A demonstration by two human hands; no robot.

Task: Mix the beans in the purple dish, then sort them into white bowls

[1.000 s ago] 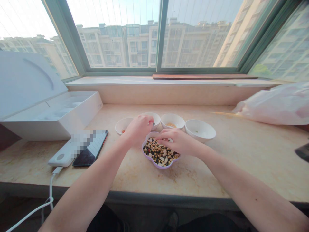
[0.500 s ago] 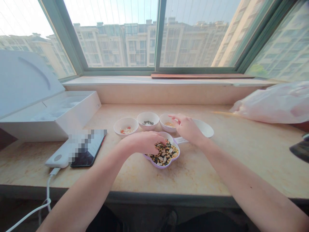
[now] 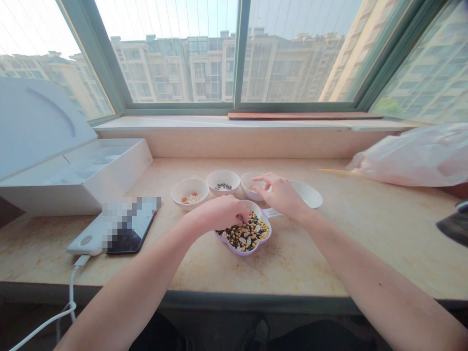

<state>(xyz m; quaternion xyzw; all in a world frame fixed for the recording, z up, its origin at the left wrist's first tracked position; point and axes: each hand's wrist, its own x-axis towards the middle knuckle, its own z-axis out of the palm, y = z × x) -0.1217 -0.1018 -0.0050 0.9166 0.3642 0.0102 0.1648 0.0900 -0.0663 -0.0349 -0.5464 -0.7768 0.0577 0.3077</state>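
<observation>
A lilac flower-shaped dish (image 3: pixel 243 248) holds a mix of dark beans, yellow peas and pale seeds (image 3: pixel 244 234). My left hand (image 3: pixel 219 213) is curled over its near-left side, with fingertips down at the mix; whether they pinch a bean is hidden. My right hand (image 3: pixel 280 195) hangs above the far-right rim, fingers apart, reaching over a white bowl (image 3: pixel 249 192) with a little yellow in it. Further left stand a white bowl (image 3: pixel 223 190) of dark beans and a white bowl (image 3: pixel 189 201) of red and pale pieces. An emptier white bowl (image 3: pixel 309 195) sits partly behind my right hand.
An open white box (image 3: pixel 106 170) stands at the left on the marble sill (image 3: pixel 310 253), beside a white power bank (image 3: pixel 86 240) with its cable and a pixelated phone (image 3: pixel 131 234). A pink-white plastic bag (image 3: pixel 409 156) lies at the right. A window ledge runs behind.
My left hand has moved from the far bowls down to the dish. My right hand has shifted from the dish to above the yellow bowl. Since half a second ago, my left fingertips have dipped slightly.
</observation>
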